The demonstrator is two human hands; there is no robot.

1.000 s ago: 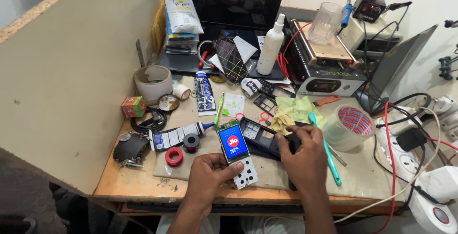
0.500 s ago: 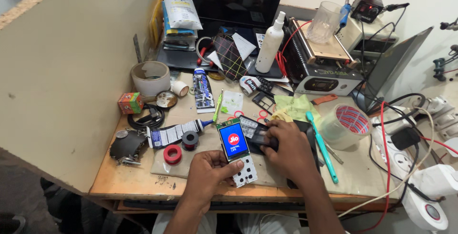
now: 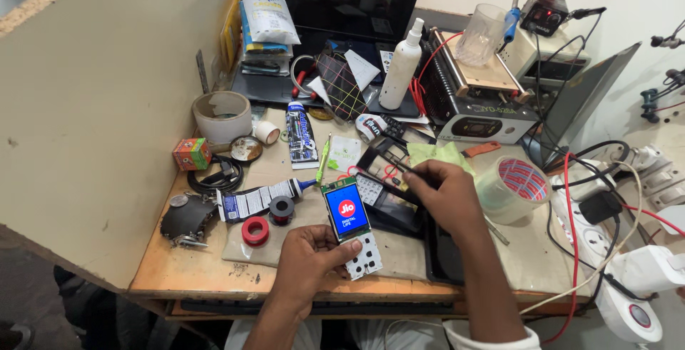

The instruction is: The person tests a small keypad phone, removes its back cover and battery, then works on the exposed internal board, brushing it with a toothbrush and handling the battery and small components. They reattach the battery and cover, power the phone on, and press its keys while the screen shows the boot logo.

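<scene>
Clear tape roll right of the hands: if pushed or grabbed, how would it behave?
The clear tape roll lies flat on its side on the desk, so a push would likely slide it rather than roll it. It is wide with an open core, so probably light for its bulk and stiff enough to grip by the rim. The glossy wrap may be slippery.

A small phone-repair workshop is showing itself here: a cluttered wooden bench (image 3: 214,271) is carrying a heating plate station (image 3: 474,104), a white spray bottle (image 3: 399,72), rolls of tape (image 3: 510,186), glue tubes (image 3: 260,196), tangled cables (image 3: 578,200) and loose handset parts (image 3: 385,179), with a stripped handset (image 3: 349,225) lying among them
</scene>
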